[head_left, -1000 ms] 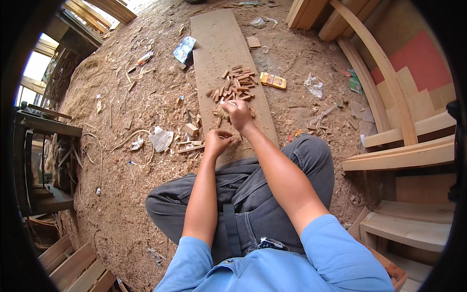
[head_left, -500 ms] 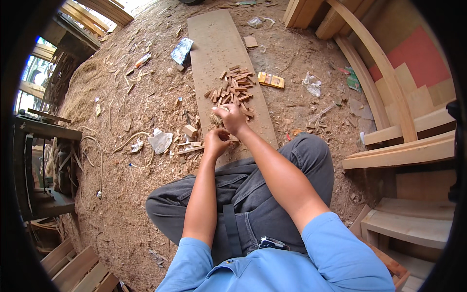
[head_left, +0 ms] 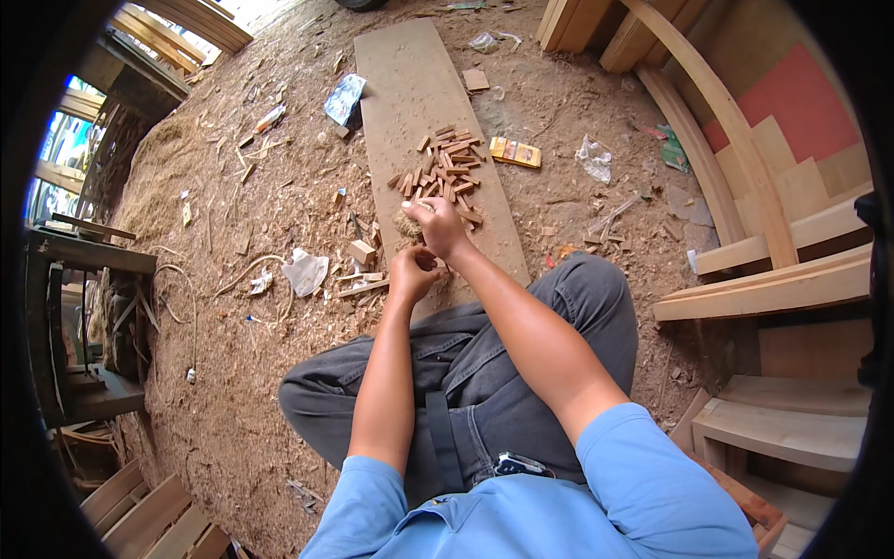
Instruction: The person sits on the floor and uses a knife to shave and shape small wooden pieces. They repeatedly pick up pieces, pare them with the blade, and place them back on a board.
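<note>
My right hand (head_left: 438, 229) is closed over the near part of a long board, its fingers curled toward a rough tan bit (head_left: 407, 224) whose kind I cannot make out. Just below it, my left hand (head_left: 413, 272) is also closed, fingertips bent inward. Whatever sits between its fingers is hidden. Beyond both hands lies a loose heap of small brown wooden blocks (head_left: 447, 168). The heap rests on the long flat board (head_left: 410, 70), which stretches away from my crossed legs.
Sawdust and scraps cover the ground (head_left: 233, 373). A yellow packet (head_left: 515, 153) lies right of the board, a blue-white packet (head_left: 345, 100) left of it. Wooden frames (head_left: 764, 289) stand at the right. A dark bench (head_left: 88, 317) is at the left, with a white plastic scrap (head_left: 305, 272) nearer.
The view has shifted very slightly. Both hands stay close together at the same spot, with only small movement of the right hand. The heap of blocks looks the same.
</note>
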{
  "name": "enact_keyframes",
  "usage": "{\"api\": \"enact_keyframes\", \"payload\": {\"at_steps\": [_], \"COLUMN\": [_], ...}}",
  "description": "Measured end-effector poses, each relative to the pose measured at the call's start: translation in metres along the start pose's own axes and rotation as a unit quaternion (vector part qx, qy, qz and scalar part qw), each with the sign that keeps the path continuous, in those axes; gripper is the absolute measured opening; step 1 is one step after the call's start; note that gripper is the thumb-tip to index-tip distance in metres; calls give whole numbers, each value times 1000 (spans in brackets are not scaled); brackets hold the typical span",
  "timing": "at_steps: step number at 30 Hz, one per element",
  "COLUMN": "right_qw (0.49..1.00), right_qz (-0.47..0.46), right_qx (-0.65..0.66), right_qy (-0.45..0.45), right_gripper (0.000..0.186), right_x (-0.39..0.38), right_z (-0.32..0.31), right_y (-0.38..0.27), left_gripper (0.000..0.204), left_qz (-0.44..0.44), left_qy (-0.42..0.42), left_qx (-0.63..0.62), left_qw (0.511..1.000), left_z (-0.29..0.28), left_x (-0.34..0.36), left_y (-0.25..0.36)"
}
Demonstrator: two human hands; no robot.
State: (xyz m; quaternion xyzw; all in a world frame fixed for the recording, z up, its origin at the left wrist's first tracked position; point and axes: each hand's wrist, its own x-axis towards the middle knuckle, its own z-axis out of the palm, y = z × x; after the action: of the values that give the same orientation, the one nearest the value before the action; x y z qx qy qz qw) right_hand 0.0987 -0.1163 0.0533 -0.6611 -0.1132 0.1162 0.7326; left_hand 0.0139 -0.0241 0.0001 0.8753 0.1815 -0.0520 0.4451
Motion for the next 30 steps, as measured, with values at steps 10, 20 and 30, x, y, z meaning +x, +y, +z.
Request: {"api": "enact_keyframes", "payload": {"at_steps": [10,20,30], "right_qw": [999,998,998], "right_qz": [34,37,32], "right_qx": [-11,-19,1], "right_qy": [-27,-38,-55], "right_gripper": [40,43,36], "right_x": [0,0,-1], "right_z": [-5,-2,-3], "right_y": [0,5,2], "left_gripper": [35,35,29], "left_qz": [4,-11,-40], "left_qy": [-9,-16,-24], "left_qx": [29,48,94], "left_qw": [1000,999,995], "left_z": [2,3,4], "left_x": [0,1,2], "left_y": [-2,-9,-11]}}
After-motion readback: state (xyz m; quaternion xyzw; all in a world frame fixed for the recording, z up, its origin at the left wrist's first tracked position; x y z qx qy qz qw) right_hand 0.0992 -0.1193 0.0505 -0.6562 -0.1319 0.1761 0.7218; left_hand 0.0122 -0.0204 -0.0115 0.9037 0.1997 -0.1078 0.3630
